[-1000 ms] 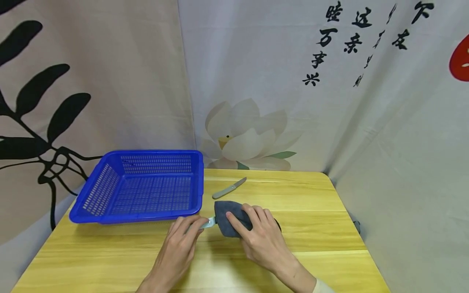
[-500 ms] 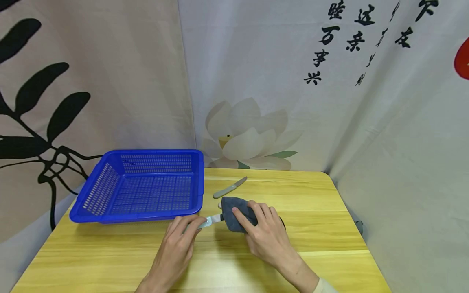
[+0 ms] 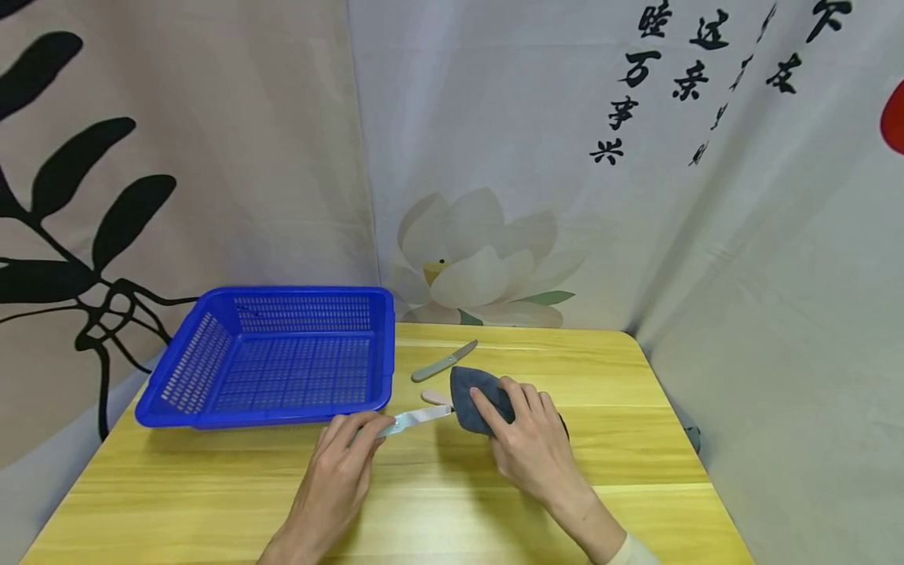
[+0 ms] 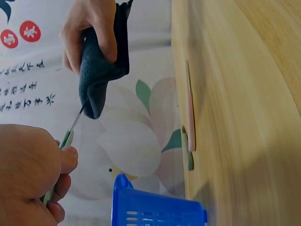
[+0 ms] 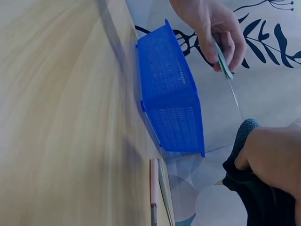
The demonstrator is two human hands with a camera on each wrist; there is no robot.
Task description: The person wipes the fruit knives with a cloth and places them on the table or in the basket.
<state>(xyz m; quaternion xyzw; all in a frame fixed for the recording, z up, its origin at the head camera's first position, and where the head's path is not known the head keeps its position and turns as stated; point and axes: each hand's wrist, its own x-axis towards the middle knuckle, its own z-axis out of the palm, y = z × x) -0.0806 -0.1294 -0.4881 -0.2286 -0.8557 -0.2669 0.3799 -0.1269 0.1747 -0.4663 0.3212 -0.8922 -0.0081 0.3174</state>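
Note:
My left hand [image 3: 332, 475] grips the pale green handle of a small knife [image 3: 425, 416], its bare blade pointing right. At the blade's tip, a dark grey-blue cloth [image 3: 475, 399] is pinched in my right hand [image 3: 530, 439], bunched beneath the thumb and fingers. The left wrist view shows the cloth [image 4: 95, 77] folded over the end of the blade. Both hands are raised above the tabletop. Behind the cloth, a pink-handled knife [image 4: 190, 117] lies on the table, its blade hidden in the head view. A grey-green-handled knife [image 3: 438, 367] rests beside it, farther back.
A blue plastic basket [image 3: 384, 361] with slotted walls stands at the back left of the wooden table [image 3: 607, 471]. Behind the table hangs a printed cloth backdrop [image 3: 494, 118] with a flower, leaves and writing.
My right hand has slid the cloth right and slightly back along the knife, uncovering most of the blade. The pink handle has come into view behind it. My left hand has hardly moved.

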